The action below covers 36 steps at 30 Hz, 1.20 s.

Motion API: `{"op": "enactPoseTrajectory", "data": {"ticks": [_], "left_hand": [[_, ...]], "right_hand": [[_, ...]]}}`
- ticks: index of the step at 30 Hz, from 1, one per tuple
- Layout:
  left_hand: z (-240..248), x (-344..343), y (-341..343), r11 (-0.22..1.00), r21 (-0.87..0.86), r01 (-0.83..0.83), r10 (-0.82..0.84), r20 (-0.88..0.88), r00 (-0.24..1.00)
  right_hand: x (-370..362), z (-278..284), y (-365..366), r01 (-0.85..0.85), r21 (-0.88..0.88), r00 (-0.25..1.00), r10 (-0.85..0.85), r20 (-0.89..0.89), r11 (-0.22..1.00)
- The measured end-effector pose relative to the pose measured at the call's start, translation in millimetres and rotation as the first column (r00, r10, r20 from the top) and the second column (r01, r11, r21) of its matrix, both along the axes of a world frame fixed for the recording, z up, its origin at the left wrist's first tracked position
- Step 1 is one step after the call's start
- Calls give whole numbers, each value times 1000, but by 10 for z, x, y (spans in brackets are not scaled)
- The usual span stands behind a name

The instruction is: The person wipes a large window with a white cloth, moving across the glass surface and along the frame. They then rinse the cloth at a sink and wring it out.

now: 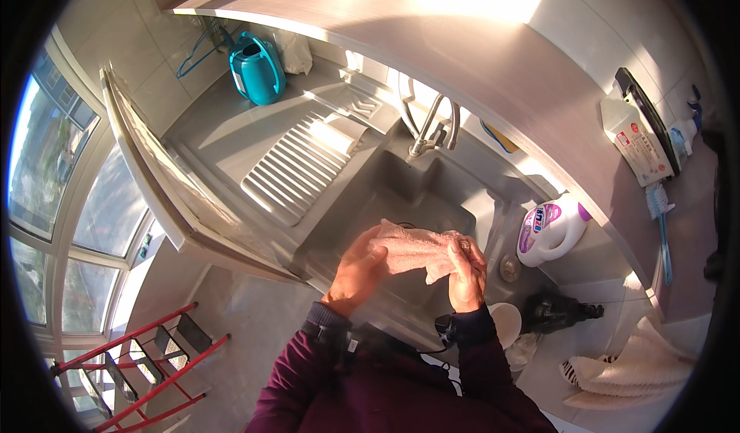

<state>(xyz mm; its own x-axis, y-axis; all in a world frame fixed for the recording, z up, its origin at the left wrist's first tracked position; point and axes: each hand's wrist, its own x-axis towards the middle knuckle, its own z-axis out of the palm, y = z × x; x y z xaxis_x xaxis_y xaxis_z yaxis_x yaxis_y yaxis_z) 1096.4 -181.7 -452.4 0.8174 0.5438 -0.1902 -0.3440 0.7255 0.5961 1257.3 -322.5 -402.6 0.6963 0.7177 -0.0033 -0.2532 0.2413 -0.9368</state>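
Observation:
A pink cloth (416, 249) is stretched between my two hands, bunched and slightly folded, above the grey sink (362, 190). My left hand (358, 272) grips its left end, fingers closed round it. At the other end my right hand (467, 275) holds the cloth, with the thumb along its near side. The cloth hides part of the sink's basin. Beyond it stands the metal tap (422, 144), at the basin's far edge. To the left of the basin lies a white ribbed washboard (297, 172).
A turquoise watering can (257, 70) stands far left on the counter. Right of the sink are a white detergent bottle (552, 231) and a white cup (505, 323). A tissue pack (638, 141) and blue-handled brush (661, 221) sit on the shelf. A red stepladder (146, 363) stands lower left.

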Motion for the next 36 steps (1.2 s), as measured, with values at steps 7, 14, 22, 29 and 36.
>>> {"op": "enactPoseTrajectory", "data": {"ticks": [7,14,22,29,36], "left_hand": [[-299,83,-71,979,-119,168,-184,-138,973],[-316,488,9,963,-87,254,-253,23,967],[-426,1051,538,948,-267,175,-174,25,984],[-405,1562,744,936,-350,-27,-30,-156,987],[-733,1825,815,954,-298,-14,-38,-167,985]], "right_hand": [[88,-173,135,-9,235,835,136,-533,972],[484,-320,350,-283,-347,952,307,13,894],[2002,-717,1135,-165,-216,934,82,-348,962],[2994,-1714,1792,-242,191,790,308,-531,951],[2924,-1490,1315,-226,69,854,232,-466,972]]}}
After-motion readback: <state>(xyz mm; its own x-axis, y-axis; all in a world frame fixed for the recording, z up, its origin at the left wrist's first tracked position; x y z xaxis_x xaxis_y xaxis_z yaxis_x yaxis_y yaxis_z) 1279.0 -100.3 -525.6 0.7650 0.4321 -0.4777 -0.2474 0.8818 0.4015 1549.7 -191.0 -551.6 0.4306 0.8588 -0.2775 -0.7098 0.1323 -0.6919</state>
